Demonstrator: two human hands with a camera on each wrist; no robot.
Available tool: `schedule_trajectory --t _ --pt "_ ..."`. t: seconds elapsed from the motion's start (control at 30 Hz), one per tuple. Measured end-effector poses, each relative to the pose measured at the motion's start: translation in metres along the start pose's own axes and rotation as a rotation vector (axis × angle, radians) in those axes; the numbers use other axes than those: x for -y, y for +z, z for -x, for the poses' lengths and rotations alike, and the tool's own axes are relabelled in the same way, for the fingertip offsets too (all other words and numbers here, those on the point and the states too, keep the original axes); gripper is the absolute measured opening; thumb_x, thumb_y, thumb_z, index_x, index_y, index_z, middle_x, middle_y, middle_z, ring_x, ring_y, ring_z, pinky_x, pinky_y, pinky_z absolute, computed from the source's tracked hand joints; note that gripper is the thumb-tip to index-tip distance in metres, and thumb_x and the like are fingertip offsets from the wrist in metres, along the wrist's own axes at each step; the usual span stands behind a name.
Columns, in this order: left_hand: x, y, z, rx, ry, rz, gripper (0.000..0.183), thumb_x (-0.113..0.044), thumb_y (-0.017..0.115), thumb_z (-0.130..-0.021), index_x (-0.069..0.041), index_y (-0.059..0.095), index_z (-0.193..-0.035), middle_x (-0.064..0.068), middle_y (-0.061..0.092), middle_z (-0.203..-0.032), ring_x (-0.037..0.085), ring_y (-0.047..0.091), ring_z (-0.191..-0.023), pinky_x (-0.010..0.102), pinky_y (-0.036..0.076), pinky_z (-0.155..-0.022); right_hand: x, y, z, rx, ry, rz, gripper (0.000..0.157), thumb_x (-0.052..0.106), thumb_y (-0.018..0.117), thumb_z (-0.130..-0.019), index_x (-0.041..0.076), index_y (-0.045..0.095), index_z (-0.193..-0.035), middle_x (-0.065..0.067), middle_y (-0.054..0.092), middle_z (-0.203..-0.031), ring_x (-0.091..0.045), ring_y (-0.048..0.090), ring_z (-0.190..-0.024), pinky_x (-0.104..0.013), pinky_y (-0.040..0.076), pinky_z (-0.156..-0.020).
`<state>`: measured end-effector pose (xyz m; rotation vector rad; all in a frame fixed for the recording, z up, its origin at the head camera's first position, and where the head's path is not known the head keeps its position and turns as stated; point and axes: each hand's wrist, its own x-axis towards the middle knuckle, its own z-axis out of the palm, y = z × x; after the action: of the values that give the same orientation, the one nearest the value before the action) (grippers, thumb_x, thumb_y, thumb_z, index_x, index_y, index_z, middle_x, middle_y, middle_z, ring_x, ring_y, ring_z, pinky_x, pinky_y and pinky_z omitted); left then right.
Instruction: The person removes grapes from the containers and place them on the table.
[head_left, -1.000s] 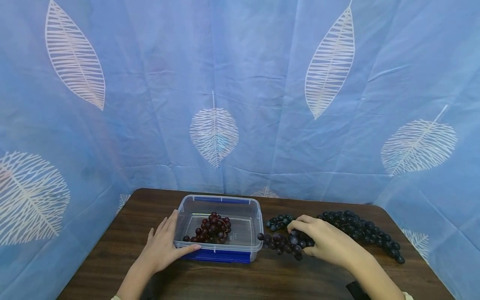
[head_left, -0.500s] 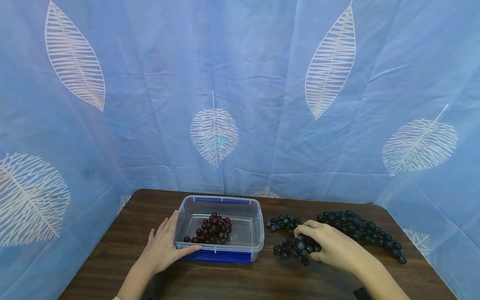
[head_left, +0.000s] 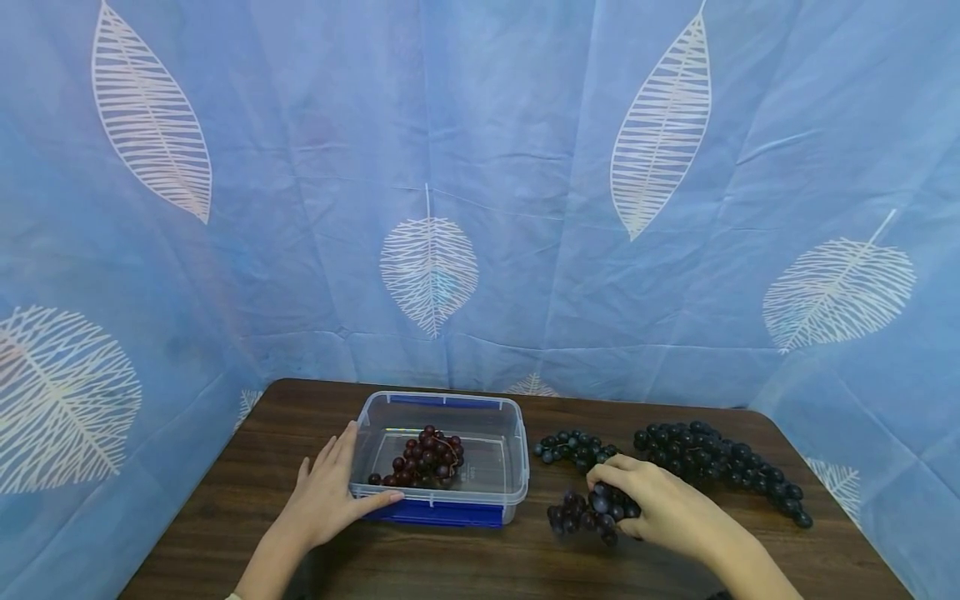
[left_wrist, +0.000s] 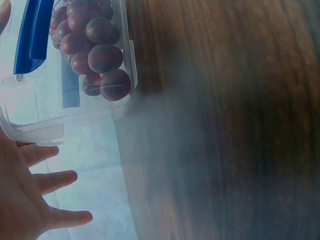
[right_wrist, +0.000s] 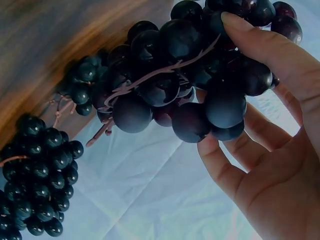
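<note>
My left hand (head_left: pixel 326 487) rests against the left front corner of a clear plastic box (head_left: pixel 480 497) with blue clips, thumb along the front rim and fingers spread at the side. In the left wrist view its fingers (left_wrist: pixel 57 182) are straight. A bunch of red grapes (head_left: pixel 427 457) lies inside the box, towards its left. My right hand (head_left: pixel 667 508) grips a bunch of dark purple grapes (head_left: pixel 573 512) to the right of the box. The right wrist view shows thumb and fingers round this bunch (right_wrist: pixel 185 85), its brown stem exposed.
A small bunch of dark green grapes (head_left: pixel 573 446) lies behind the right hand, beside the box. Further right, a long bunch of black grapes (head_left: pixel 720 458) stretches across the brown table (head_left: pixel 450 562). Blue cloth (head_left: pixel 525 167) with white leaf prints hangs behind the table.
My right hand has drawn the purple grapes a little to the right, away from the box, and the small green bunch shows more. The left hand and the box have hardly moved.
</note>
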<state>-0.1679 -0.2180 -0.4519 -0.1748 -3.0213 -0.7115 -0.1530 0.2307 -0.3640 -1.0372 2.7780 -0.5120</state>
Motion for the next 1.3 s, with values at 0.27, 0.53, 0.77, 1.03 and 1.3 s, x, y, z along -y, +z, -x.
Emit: schedule_trajectory --t 0.27,0.53,0.77,1.03,1.3 --pt "0.000 0.000 0.000 -0.010 0.002 0.000 0.125 -0.083 0.057 -0.078 -0.007 0.005 -0.162 0.020 0.015 -0.166 0.049 0.020 -0.148 0.081 0.014 -0.106 -0.005 0.011 0.005 0.017 0.015 -0.046 0.052 0.010 0.085 -0.078 0.022 0.062 -0.123 0.000 0.061 -0.121 -0.023 0.065 -0.104 -0.030 0.056 -0.073" --pt "-0.001 0.000 0.000 -0.006 -0.001 0.000 0.125 -0.083 0.057 -0.078 -0.008 0.004 -0.162 0.019 0.014 -0.167 0.049 0.020 -0.148 0.081 0.014 -0.106 -0.013 0.024 0.006 0.015 0.040 -0.062 0.051 0.012 0.085 -0.078 0.023 0.062 -0.123 0.001 0.061 -0.121 -0.024 0.065 -0.105 -0.031 0.056 -0.074" --pt "-0.001 0.000 0.001 0.003 -0.006 -0.008 0.126 -0.083 0.057 -0.078 -0.006 0.002 -0.162 0.021 0.015 -0.166 0.050 0.020 -0.148 0.082 0.014 -0.105 -0.023 0.032 0.004 0.027 0.032 -0.069 0.051 0.007 0.086 -0.075 0.018 0.063 -0.119 -0.002 0.062 -0.118 -0.027 0.065 -0.101 -0.032 0.057 -0.071" --pt "-0.001 -0.001 0.002 0.007 -0.005 -0.002 0.125 -0.081 0.058 -0.080 -0.005 0.003 -0.162 0.022 0.016 -0.165 0.051 0.019 -0.148 0.082 0.014 -0.105 -0.026 0.040 0.003 0.072 0.041 -0.106 0.050 0.009 0.087 -0.075 0.018 0.064 -0.118 -0.002 0.063 -0.114 -0.028 0.066 -0.100 -0.035 0.058 -0.074" --pt "-0.001 0.000 0.001 0.008 -0.011 -0.005 0.127 -0.083 0.057 -0.078 -0.006 0.004 -0.162 0.021 0.015 -0.166 0.050 0.019 -0.148 0.081 0.013 -0.106 -0.027 0.042 0.002 0.093 0.050 -0.103 0.052 0.017 0.088 -0.075 0.012 0.066 -0.123 -0.006 0.066 -0.114 -0.028 0.067 -0.099 -0.037 0.059 -0.075"
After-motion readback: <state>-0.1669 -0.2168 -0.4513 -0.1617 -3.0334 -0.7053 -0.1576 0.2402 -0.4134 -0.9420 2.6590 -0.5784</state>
